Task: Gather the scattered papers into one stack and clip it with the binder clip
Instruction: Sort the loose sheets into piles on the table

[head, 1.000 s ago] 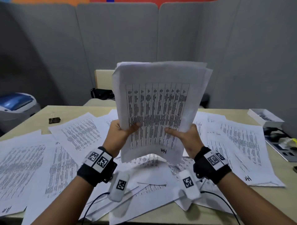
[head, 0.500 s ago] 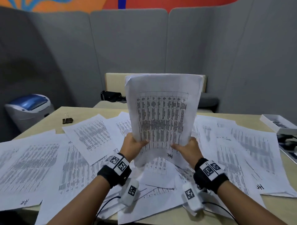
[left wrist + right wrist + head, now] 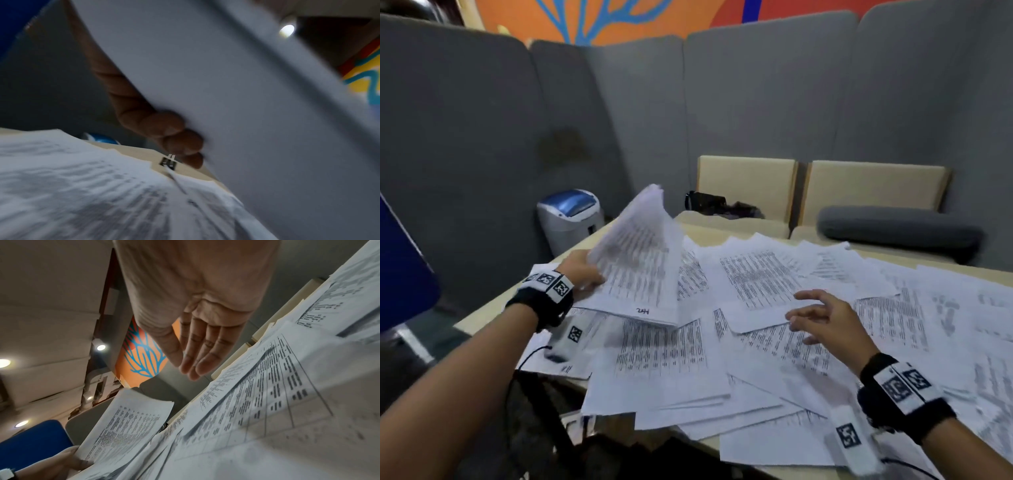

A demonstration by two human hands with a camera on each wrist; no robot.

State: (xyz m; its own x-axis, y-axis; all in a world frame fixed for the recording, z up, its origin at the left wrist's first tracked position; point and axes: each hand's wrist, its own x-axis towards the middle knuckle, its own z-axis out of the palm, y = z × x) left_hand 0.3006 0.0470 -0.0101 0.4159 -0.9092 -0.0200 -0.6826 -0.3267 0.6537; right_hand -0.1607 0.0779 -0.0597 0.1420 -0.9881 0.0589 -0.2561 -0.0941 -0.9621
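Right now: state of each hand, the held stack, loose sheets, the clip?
left hand: grips the gathered stack at its edge.
right hand: fingers relaxed, holds nothing, over the loose papers.
gathered stack: lifted, tilted up, unclipped.
loose papers: scattered, overlapping on the table.
binder clip: on the table, unused.

The only writing that can be made out is a small handwritten mark, something like "Hrz", near the bottom edge of the held sheaf of papers (image 3: 640, 274), just right of the left hand's fingers (image 3: 589, 274). The printed tables on the loose sheets (image 3: 756, 277) are too blurred to read.
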